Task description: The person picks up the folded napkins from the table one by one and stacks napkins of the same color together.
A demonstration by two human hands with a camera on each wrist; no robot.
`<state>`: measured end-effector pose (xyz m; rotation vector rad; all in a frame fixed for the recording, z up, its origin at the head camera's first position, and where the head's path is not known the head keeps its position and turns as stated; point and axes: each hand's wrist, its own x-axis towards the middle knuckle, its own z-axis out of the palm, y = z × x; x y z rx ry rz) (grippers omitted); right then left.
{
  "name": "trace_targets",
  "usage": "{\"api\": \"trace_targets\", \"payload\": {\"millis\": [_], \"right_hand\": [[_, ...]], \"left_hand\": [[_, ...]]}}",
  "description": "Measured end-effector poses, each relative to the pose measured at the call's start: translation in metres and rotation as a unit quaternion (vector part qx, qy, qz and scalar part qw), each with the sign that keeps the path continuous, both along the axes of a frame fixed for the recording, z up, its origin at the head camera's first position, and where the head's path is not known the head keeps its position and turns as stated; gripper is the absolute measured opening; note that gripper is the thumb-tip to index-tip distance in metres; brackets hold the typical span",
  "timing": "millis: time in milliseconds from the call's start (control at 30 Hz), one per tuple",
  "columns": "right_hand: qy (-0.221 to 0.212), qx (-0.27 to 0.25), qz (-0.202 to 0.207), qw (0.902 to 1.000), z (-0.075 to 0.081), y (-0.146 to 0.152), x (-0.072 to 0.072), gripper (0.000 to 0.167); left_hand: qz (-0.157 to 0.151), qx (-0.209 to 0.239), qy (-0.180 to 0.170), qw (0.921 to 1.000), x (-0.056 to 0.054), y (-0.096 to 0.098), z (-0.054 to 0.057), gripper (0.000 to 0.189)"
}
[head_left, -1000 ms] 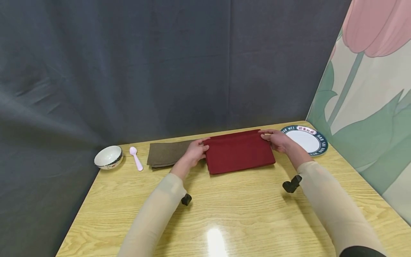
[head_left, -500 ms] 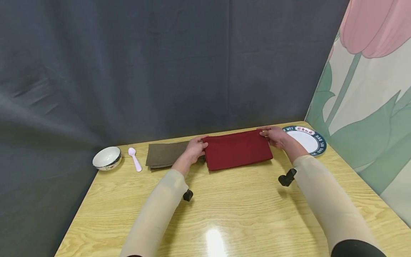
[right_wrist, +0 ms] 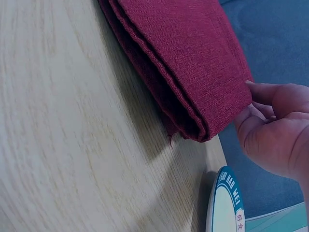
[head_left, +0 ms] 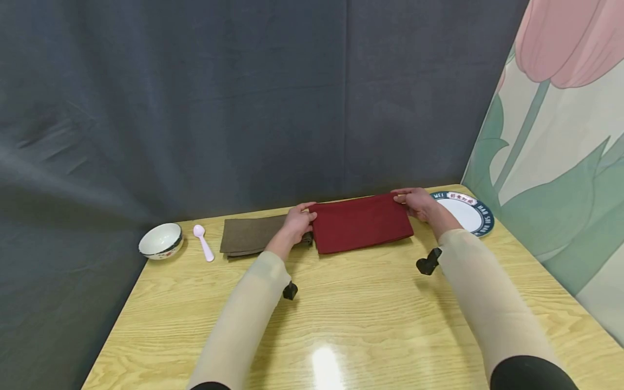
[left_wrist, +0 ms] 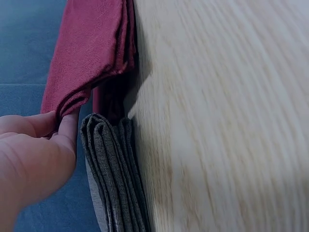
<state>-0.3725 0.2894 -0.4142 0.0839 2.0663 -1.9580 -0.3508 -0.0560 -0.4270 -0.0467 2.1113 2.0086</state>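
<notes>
A folded dark red cloth (head_left: 363, 225) is near the table's back edge, its layers stacked. My left hand (head_left: 296, 223) pinches its back left corner between thumb and fingers, and the left wrist view shows the folds bunched at the fingertips (left_wrist: 48, 124). At the back right corner, my right hand (head_left: 420, 205) pinches the cloth the same way. Shadow shows under the cloth's raised edges in both wrist views. A folded grey-brown cloth (head_left: 253, 234) lies just left of the red one, partly behind my left hand.
On the wooden table (head_left: 312, 309), a white bowl (head_left: 162, 241) with a patterned outside and a pale pink spoon (head_left: 203, 242) are at the far left. A white plate (head_left: 463, 214) with a dark lettered rim sits right of my right hand. A dark curtain (head_left: 244, 108) hangs behind.
Both hands have shifted slightly toward the table's back edge, carrying the red cloth with them. The grip at both corners is the same, and the other things stay in place.
</notes>
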Motion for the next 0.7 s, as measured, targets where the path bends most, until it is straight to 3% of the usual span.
{"api": "trace_targets", "payload": {"millis": [333,700], "right_hand": [[-0.013,0.053,-0.026,0.9982,0.003,0.001,0.005,0.053],[-0.011,0.009,-0.027,0.9995,0.002,0.004,0.002,0.053]], "left_hand": [[0.008,0.006,-0.008,0.9999,0.000,-0.004,-0.007,0.052],[0.015,0.077,-0.004,0.9969,-0.001,-0.025,-0.004,0.047]]}}
